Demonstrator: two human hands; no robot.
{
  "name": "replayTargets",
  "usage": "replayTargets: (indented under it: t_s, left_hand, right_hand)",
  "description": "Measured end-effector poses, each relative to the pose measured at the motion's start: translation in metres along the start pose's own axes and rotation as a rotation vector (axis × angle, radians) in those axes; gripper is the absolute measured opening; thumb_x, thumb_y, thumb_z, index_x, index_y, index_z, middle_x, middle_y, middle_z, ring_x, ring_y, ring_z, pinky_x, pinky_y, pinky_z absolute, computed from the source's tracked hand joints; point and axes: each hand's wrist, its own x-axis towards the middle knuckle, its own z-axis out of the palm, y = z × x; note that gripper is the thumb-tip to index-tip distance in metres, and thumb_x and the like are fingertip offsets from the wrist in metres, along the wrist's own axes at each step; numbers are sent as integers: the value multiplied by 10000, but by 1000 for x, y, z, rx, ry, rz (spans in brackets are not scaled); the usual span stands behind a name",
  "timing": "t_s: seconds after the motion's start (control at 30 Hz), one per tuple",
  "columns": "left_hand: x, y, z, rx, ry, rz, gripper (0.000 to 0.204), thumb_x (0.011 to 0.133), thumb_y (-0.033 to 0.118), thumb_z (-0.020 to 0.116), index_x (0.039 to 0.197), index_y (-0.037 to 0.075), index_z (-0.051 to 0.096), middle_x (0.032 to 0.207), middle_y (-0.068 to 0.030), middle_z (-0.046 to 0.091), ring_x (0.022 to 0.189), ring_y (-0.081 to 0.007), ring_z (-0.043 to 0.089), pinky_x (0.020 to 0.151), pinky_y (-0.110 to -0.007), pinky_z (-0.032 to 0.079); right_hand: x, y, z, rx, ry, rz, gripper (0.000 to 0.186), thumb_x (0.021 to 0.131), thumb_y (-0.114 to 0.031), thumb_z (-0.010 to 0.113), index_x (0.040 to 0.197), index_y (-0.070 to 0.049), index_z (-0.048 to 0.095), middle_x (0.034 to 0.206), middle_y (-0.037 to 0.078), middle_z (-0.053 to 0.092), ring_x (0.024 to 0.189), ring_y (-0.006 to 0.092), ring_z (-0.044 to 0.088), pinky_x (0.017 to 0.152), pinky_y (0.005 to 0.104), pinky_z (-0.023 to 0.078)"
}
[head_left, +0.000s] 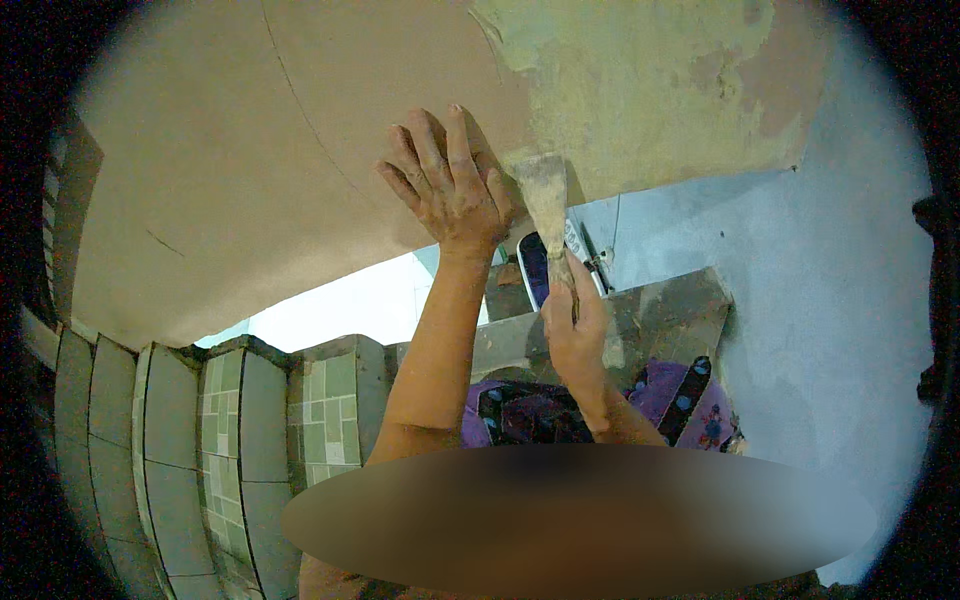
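My left hand (450, 185) lies spread against the tan wall surface (300, 170), its fingers apart and holding nothing. Just right of it, my right hand (577, 315) grips a putty knife (546, 200) by its handle. The wide blade is smeared with pale residue and its edge is at the wall. There the tan coat meets a yellowish-green patch (640, 110) with ragged borders. Whether the blade presses on the wall or stands slightly off it, I cannot tell.
Tiled steps (330, 420) run along the left. A bluish wall (820, 300) is on the right. Below the wall's lower edge, a white-rimmed dark object (532, 265) sits behind the putty knife. Purple patterned cloth (655, 385) shows beneath my arms. Thin cracks mark the tan surface.
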Motion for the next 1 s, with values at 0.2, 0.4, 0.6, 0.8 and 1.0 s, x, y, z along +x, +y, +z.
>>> replayTargets:
  t_s: [0.2,0.4,0.6,0.8,1.0]
  left_hand:
    - [-1,1,3,-20,-8,-6,592,823,287,434,1396,139,411,1496,-173,269,1410,-390,151,1121,-576,-15]
    - [-1,1,2,10,-8,-13,607,801,275,442,1390,131,416,1494,-169,275,1406,-388,166,1123,-578,7]
    - [-1,1,-1,-26,8,-9,595,797,268,438,1372,113,437,1489,-172,286,1400,-389,187,1127,-571,15]
    - [0,1,1,-61,7,-18,549,845,281,388,1363,113,455,1476,-170,315,1398,-380,198,1129,-560,9]
    - [0,1,0,-68,41,34,546,874,298,394,1355,41,429,1452,-218,337,1382,-409,224,1119,-558,20]
  right_hand:
    - [1,-1,-2,61,-6,34,371,959,-125,474,1287,48,456,862,124,602,747,139,544,667,285,473]
    - [-3,5,1,-50,18,-138,389,963,-130,456,1315,35,446,746,25,504,616,80,445,544,234,385]
    - [-5,4,2,11,-7,36,372,956,-120,465,1296,31,455,898,147,614,772,168,573,695,297,484]
    - [0,-1,4,14,9,-13,390,975,-144,433,1324,30,448,675,-11,464,532,42,385,461,209,329]
    - [0,4,4,-41,3,-130,396,976,-148,431,1328,33,443,669,-10,467,535,42,389,464,207,332]
